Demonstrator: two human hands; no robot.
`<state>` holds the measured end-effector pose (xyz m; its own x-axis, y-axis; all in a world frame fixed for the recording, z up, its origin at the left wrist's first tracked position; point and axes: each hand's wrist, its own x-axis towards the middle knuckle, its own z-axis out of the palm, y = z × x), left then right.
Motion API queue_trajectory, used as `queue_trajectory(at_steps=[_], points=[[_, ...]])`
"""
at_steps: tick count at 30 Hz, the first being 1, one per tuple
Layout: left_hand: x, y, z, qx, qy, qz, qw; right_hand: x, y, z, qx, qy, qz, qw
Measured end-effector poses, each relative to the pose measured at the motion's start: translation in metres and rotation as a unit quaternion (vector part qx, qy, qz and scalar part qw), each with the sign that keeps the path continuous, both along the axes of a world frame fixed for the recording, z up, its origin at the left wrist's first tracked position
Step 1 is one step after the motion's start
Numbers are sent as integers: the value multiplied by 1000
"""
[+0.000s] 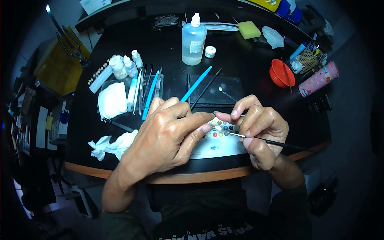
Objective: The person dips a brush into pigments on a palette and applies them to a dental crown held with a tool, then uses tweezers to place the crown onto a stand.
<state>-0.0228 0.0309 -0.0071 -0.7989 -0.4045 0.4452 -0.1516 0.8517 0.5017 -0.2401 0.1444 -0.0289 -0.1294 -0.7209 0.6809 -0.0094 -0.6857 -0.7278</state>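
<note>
Gripped a thin brush in the bent fingers of the right hand, with the pale tip aimed left. Curled the left hand inward opposite, with thumb and forefinger beside a small white piece; could not tell whether gripping it, with the contact too small to make out. Placed the white piece between the two hands, just past the left thumb tip, above a card of coloured dots.

Judged the step in hand to be close brush work on the white piece, with the brush tip near it but seemingly apart. Took the next move to call for a steady left hand, a light right grip and a small, controlled stroke.

Beyond the fingers, saw a black slab and a blue tool slanting by its left edge. To the left, found a white cloth, small bottles and crumpled tissue. Farther across the counter, noted a large bottle, a jar and a sponge; to the right, a red bowl and a pink tumbler.
</note>
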Motion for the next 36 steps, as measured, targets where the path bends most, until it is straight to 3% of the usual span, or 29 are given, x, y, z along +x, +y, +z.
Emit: queue_trajectory(at_steps=[6,10,20,25,31,34,36], points=[[-2,-2,-5,-132,-3,193,972,-6,-7,-6,-25,70,-94,993],[1,-8,-9,-159,-20,253,954,-12,-9,-10,-22,92,-115,989],[0,-9,-10,-153,-30,252,955,-21,-14,-13,-20,197,-188,962],[1,-9,-10,-163,-30,251,954,-20,-17,-7,84,164,-267,946],[0,-11,-13,-163,-17,249,955,-57,-30,-12,136,263,-344,891],[1,-13,-14,-171,-6,248,953,-64,-22,-2,232,349,-331,846],[1,-15,-15,-166,-3,245,955,-65,-23,-2,229,345,-321,852]])
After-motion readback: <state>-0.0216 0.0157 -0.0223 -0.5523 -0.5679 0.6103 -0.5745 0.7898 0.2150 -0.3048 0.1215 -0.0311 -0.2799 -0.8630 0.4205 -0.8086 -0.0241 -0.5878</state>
